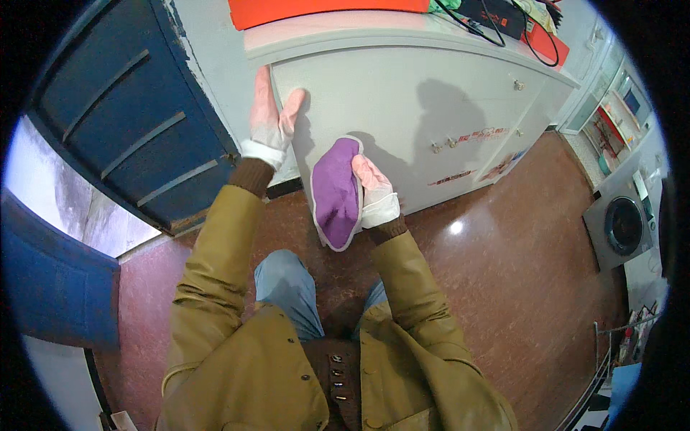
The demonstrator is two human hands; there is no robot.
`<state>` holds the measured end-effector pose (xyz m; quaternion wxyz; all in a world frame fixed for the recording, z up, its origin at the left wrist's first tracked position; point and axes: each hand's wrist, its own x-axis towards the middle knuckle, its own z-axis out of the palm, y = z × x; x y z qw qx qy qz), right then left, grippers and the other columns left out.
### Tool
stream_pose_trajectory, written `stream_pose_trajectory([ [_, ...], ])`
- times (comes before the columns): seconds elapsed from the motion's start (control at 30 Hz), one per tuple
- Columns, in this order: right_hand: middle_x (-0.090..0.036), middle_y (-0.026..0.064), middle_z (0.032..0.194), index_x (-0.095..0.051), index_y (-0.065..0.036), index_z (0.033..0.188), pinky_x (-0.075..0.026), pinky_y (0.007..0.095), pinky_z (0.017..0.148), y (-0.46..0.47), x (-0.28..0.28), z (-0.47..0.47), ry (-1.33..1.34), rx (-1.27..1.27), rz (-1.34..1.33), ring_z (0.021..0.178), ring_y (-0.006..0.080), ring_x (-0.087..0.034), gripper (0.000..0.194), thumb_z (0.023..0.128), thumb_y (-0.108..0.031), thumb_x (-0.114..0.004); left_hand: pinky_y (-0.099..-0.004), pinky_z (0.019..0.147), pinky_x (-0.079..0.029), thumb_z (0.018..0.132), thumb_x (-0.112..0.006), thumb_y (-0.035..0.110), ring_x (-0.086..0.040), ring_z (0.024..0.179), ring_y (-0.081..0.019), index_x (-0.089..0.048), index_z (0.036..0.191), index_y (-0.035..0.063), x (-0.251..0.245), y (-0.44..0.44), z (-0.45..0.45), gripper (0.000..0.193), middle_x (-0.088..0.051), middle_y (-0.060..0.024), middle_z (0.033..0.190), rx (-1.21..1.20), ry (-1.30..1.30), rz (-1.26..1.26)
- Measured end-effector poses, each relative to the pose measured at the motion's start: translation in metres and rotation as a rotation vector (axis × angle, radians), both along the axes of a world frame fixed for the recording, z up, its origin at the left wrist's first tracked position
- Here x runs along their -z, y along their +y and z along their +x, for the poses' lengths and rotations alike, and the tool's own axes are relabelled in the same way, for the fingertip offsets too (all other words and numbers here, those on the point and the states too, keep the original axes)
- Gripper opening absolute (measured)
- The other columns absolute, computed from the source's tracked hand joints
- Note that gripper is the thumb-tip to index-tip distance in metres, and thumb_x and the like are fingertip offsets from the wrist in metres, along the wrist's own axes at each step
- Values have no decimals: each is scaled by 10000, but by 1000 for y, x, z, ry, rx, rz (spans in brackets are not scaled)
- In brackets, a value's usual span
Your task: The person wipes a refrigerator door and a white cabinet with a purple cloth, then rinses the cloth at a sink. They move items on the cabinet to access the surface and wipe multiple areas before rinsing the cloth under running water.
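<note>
Pink and white gloves cover both of my hands. My left hand (pixel 272 118) rests at the left edge of a white cabinet (pixel 366 91), fingers pointing up along its side and thumb spread over the front. In my right hand (pixel 374 188) is a purple cloth (pixel 337 188) with a pale border, held in front of the cabinet's lower left part. The cloth hangs partly folded, and whether it touches the panel I cannot tell. Small clear knobs (pixel 443 144) and red printed decoration (pixel 485 134) mark the cabinet front.
An orange-red box (pixel 334 12), black cables (pixel 477 27) and cloths lie on the cabinet top. To the left, a blue metal door (pixel 129 108) stands beside a doorway. A washing machine (pixel 622 226) and a metal rack (pixel 604 355) are at the right, beyond the reddish-brown floor (pixel 485 280).
</note>
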<state>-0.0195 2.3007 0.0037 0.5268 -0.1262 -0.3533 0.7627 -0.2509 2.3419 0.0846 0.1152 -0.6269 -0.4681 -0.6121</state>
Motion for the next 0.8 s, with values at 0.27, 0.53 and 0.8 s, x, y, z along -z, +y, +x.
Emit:
stream_pose_trajectory([
  [0.27, -655, 131, 1320, -557, 33, 1392, -522, 375, 1058, 10, 4, 10, -62, -79, 41, 1195, 231, -647, 521, 1050, -356, -623, -312, 839, -531, 878, -841, 205, -636, 920, -158, -505, 1378, -55, 58, -97, 60, 656, -667, -67, 1061, 331, -690, -556],
  [0.53, -659, -33, 974, -651, -9, 1183, -513, 246, 767, 7, 6, -5, -477, 63, 324, 845, 63, -583, 226, 1004, -139, -694, -224, 716, -508, 954, -766, 113, -609, 783, -69, -634, 1114, 30, 73, -98, 49, 223, -682, 6, 928, 544, -817, -730],
  [0.8, -676, 164, 909, -657, -21, 1016, -520, 419, 781, 41, -38, -28, -959, 746, 510, 809, 317, -652, 270, 952, -279, -704, -354, 948, -518, 838, -861, 198, -587, 1046, -212, -514, 1366, -22, 69, -54, 34, 669, -591, -177, 1274, -294, -159, -228],
])
